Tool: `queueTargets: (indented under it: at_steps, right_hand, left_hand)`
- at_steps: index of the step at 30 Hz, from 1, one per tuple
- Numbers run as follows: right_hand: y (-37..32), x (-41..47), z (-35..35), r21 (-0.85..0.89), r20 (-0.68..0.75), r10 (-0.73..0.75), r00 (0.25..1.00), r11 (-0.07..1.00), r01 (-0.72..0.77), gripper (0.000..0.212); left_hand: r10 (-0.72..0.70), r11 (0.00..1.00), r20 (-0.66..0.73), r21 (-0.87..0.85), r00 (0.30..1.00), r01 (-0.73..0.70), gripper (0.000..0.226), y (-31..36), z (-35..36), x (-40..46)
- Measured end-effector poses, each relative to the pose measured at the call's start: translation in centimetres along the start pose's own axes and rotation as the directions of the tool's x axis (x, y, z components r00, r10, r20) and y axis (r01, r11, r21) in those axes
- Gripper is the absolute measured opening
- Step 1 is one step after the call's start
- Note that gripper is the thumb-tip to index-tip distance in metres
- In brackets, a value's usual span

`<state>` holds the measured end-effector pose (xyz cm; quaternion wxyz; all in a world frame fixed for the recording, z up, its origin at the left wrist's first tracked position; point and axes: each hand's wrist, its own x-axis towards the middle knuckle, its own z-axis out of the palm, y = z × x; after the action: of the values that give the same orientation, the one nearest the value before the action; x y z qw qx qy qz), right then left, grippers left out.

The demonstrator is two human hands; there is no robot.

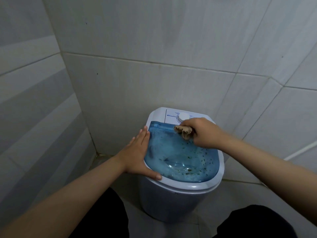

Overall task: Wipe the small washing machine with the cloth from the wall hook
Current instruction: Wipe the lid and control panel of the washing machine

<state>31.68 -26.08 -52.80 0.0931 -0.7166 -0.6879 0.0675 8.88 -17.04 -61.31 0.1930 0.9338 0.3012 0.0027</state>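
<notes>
The left hand (pixel 137 157) lies open and flat on the washing machine (pixel 171 200), at its rim beside the blue lid (pixel 178 157). The right hand (pixel 204 133) grips the bunched cloth (pixel 184 132) against the lid's far edge, just below the dial (pixel 183 116). A careless stroke could knock that dial or merely smear the dark specks.

Pale grey tiled walls (pixel 154 40) meeting in a corner, light tiled floor (pixel 132 208)

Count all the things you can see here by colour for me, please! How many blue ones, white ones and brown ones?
Blue: 1, the see-through lid
White: 2, the washing machine body and its round knob
Brown: 1, the cloth bunched in the right hand
Total: 4 things, not counting the left hand lying flat on the machine's edge.
</notes>
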Motion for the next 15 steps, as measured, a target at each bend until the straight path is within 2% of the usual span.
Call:
queueTargets:
  at_steps: [3,6,10,15]
  right_hand:
    - [1.2,1.5,1.6,-0.195,-0.033,0.071,0.997,0.978,-0.076,0.044]
    - [1.9,2.0,3.3,-0.344,-0.030,0.058,0.998,0.937,-0.065,0.047]
    - [1.9,1.6,4.0,-0.378,-0.061,0.042,0.997,0.924,-0.062,0.044]
    - [1.2,-1.3,4.4,-0.341,-0.034,0.002,0.999,0.940,-0.013,0.051]
  left_hand:
    - [-0.003,1.000,-0.002,-0.004,1.000,0.003,0.155,0.0,0.0,0.0]
    - [-0.008,1.000,-0.006,-0.008,1.000,0.008,0.156,-0.1,0.1,0.0]
    - [0.000,1.000,-0.013,-0.016,1.000,0.000,0.159,-0.2,0.2,0.1]
    - [-0.001,1.000,-0.024,-0.015,1.000,0.000,0.160,-0.3,0.3,0.2]
